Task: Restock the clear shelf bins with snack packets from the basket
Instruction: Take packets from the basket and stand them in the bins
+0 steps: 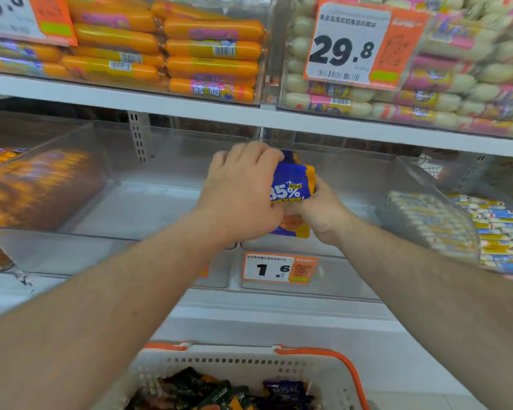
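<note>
Over the middle shelf, both hands meet on a blue and yellow snack packet (292, 184), held above the front edge of a clear bin (353, 184). Fingers of the left hand (243, 190) curl over its top and left side, hiding much of the print; only "35%" reads clearly. Beneath it the right hand (317, 211) grips from the right, its fingers largely hidden behind the packet. Just left, another clear bin (148, 184) shows a bare floor. At the near bottom edge, the white basket (249, 362) with an orange handle is cut off; the dark packets inside are blurred. A price tag (279, 269) reads 1.6, its small text illegible.
</note>
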Demonstrator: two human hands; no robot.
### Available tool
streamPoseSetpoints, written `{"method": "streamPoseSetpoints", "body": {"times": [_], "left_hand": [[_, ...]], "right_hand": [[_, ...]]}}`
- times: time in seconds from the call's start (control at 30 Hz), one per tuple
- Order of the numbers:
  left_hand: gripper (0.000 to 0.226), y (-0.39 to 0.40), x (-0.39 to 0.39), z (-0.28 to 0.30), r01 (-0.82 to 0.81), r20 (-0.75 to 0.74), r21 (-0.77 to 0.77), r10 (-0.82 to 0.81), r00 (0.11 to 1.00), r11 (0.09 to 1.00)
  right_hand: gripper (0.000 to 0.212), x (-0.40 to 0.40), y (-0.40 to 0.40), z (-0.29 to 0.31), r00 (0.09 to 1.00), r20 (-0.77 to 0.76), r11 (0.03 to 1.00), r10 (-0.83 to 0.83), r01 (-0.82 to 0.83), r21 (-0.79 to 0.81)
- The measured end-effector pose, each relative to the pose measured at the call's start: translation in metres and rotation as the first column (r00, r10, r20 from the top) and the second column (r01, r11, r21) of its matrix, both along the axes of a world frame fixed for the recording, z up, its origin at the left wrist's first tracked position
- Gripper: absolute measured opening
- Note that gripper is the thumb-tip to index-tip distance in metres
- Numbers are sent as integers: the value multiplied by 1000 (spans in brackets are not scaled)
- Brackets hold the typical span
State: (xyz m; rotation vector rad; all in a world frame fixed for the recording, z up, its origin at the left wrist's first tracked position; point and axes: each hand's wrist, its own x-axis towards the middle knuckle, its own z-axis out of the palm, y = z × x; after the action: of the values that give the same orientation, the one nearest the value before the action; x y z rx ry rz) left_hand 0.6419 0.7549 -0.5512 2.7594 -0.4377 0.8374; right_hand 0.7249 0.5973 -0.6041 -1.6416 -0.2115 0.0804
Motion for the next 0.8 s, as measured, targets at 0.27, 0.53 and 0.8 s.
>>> {"method": "streamPoseSetpoints", "body": {"times": [0.27, 0.53, 0.8], "left_hand": [[84, -24, 70, 7, 96, -431, 422, 106, 896, 902], [37, -22, 78, 3, 75, -390, 571, 190, 901, 818], [48, -20, 74, 2, 89, -363, 605, 175, 915, 791]], "right_hand": [[85, 4, -4, -7, 989, -108, 989, 103, -113, -92], [87, 8, -8, -10, 986, -140, 969, 86, -115, -220], [44, 1, -20, -6, 918, -314, 814, 241, -367, -451]]}}
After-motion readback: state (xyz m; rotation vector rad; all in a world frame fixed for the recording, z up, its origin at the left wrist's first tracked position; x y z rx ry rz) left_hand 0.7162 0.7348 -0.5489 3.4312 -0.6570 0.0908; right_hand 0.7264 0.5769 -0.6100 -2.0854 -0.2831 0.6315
